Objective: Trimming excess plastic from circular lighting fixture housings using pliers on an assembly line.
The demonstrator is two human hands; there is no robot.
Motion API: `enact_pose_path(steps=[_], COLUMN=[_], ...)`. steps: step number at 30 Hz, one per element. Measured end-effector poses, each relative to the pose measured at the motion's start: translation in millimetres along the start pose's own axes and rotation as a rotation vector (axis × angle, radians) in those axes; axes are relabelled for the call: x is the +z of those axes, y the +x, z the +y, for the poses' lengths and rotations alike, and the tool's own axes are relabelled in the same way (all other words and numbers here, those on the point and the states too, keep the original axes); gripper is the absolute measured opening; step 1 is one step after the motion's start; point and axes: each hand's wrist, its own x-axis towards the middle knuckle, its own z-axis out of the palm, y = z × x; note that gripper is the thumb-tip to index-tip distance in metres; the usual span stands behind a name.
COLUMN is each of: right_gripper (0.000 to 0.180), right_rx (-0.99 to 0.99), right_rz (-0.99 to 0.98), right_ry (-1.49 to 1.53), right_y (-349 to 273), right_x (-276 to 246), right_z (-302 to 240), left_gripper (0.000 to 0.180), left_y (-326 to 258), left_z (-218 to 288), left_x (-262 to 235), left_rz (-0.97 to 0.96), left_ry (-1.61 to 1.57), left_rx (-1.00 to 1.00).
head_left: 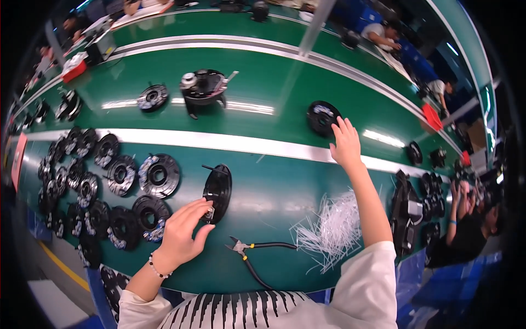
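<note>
A black round plastic part (220, 189) stands tilted on its edge, with my left hand (183, 230) closed on its near left rim. A thin dark pin or wire sticks out from its upper left. My right hand (346, 145) stretches past the white rail with fingers extended. Its fingertips are at the right edge of another black round part (322, 117) lying on the green belt; whether they touch it I cannot tell. Between my arms, wire cutters (241, 248) with black and yellow handles lie with jaws apart.
Several black ring-shaped parts with wiring (159, 175) crowd the bench's left side. A heap of thin white plastic strips (331, 227) lies by my right forearm. Black housings (406, 214) stand at right. A larger black assembly (204, 90) sits on the belt. Other people work at the far and right sides.
</note>
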Motion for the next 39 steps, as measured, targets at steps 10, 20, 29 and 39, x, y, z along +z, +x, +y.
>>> enact_pose_path(steps=[10,20,29,39], right_gripper=[0.033,0.066,0.035,0.010], right_rx=[-0.338,-0.526,-0.557,-0.398], right_rz=[0.212,-0.587,-0.089,-0.125], right_ry=[0.594,0.576,0.526,0.579], right_y=[70.9,31.4,15.6,-53.1], right_x=[-22.1,-61.0,-54.5,-18.7], right_z=[-140.4,-155.8,-140.7,-122.7], left_gripper=[0.033,0.038,0.036,0.032], left_y=[-38.1,-40.3,-29.3,-48.4], left_z=[-9.9,-30.9,-32.0,-32.2], left_x=[-3.8,8.8,14.9,11.9], left_rz=[0.035,0.086,0.063,-0.005], left_ry=[0.110,0.187,0.174,0.207], left_rx=[-0.105,-0.121,-0.134,-0.197])
